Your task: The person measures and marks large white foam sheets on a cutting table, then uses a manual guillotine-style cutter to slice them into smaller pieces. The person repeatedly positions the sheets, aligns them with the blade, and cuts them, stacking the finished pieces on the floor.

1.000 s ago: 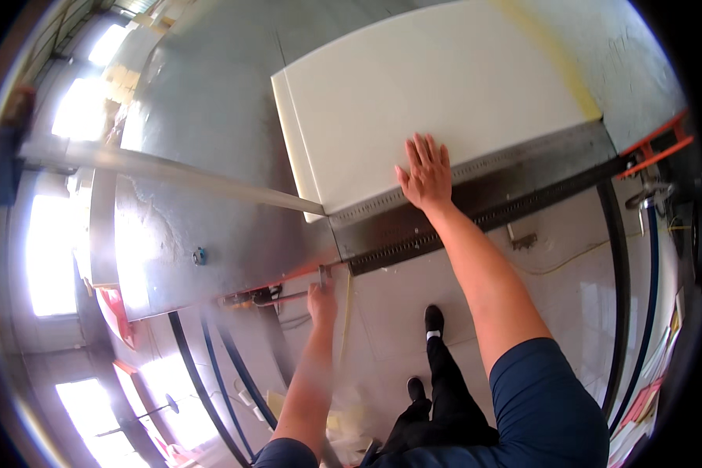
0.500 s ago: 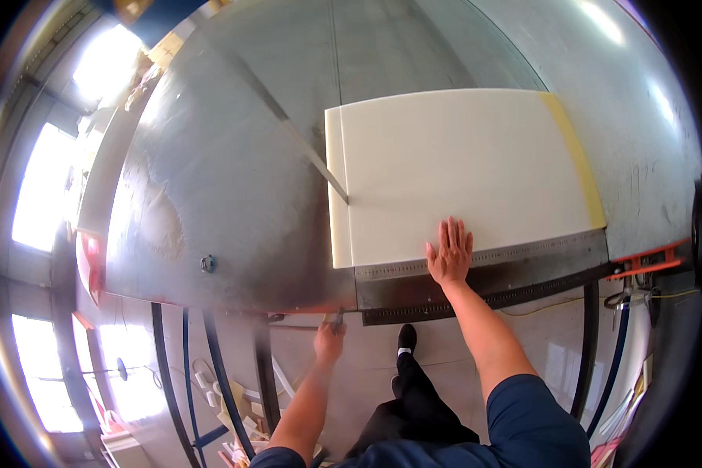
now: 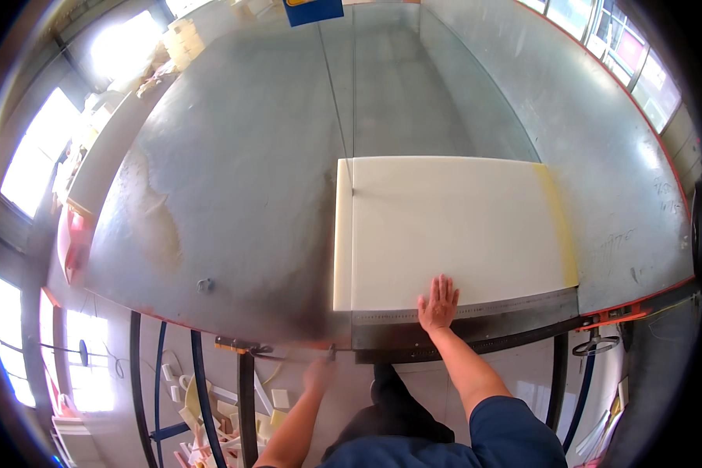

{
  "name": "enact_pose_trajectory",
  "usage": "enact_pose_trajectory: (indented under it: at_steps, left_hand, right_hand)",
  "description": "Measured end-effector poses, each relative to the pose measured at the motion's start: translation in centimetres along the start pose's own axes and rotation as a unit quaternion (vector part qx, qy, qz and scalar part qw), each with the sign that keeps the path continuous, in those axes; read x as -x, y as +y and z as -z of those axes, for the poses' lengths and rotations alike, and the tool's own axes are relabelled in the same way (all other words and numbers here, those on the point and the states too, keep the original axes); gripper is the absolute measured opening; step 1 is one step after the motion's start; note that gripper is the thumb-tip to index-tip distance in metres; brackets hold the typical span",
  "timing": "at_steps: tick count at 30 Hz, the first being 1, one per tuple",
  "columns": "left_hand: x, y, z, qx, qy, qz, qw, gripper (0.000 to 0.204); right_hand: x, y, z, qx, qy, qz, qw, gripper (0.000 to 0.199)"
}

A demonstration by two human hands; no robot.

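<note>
A cream-coloured foam block (image 3: 452,226) with a yellow band (image 3: 558,226) at its right end lies on the grey metal table. A thin straight blade (image 3: 337,109) comes down into the block near its far left corner. A cut line runs from near to far along the block's left side, marking off a narrow strip (image 3: 342,242). My right hand (image 3: 438,304) lies flat on the block's near edge, fingers spread, beside a ruler strip (image 3: 515,303). Below the table's front edge, my blurred left hand (image 3: 320,376) is closed at a small dark handle (image 3: 332,352).
The metal table (image 3: 234,156) spreads far back and to the left, with a small metal piece (image 3: 204,285) on it. A blue box (image 3: 313,11) hangs at the far end. Foam offcuts (image 3: 218,413) lie below on the left. A handwheel (image 3: 597,343) sits under the right front edge.
The view has tilted, so table and block appear lower. The blade now enters the block closer to its far edge. My right hand stays flat on the block; my left stays by the table edge.
</note>
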State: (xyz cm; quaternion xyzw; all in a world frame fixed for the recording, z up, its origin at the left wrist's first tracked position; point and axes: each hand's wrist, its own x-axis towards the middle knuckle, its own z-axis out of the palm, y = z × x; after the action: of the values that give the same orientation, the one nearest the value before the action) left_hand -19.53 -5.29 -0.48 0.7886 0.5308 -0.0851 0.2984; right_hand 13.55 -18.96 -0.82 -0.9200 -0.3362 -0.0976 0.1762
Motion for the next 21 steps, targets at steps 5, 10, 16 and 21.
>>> enact_pose_trajectory:
  at_steps: [5, 10, 16, 21]
  left_hand:
    - [4.6, 4.7, 3.0, -0.06, -0.055, -0.133, 0.988, 0.028]
    - [5.0, 12.6, 6.3, -0.04, -0.158, -0.165, 0.973, 0.031]
    - [-0.2, 11.6, 5.8, 0.133, -0.208, -0.31, 0.918, 0.027]
    - [-4.1, 16.4, 3.4, 0.172, -0.251, -0.356, 0.884, 0.038]
  right_hand:
    - [3.3, -8.1, 6.7, -0.266, -0.306, 0.004, 0.914, 0.053]
    - [5.3, -9.2, 9.4, -0.352, -0.488, -0.033, 0.798, 0.036]
    - [-0.1, -4.2, 11.3, -0.473, -0.507, -0.175, 0.699, 0.026]
    - [-2.8, 0.6, 13.3, -0.522, -0.452, -0.188, 0.699, 0.024]
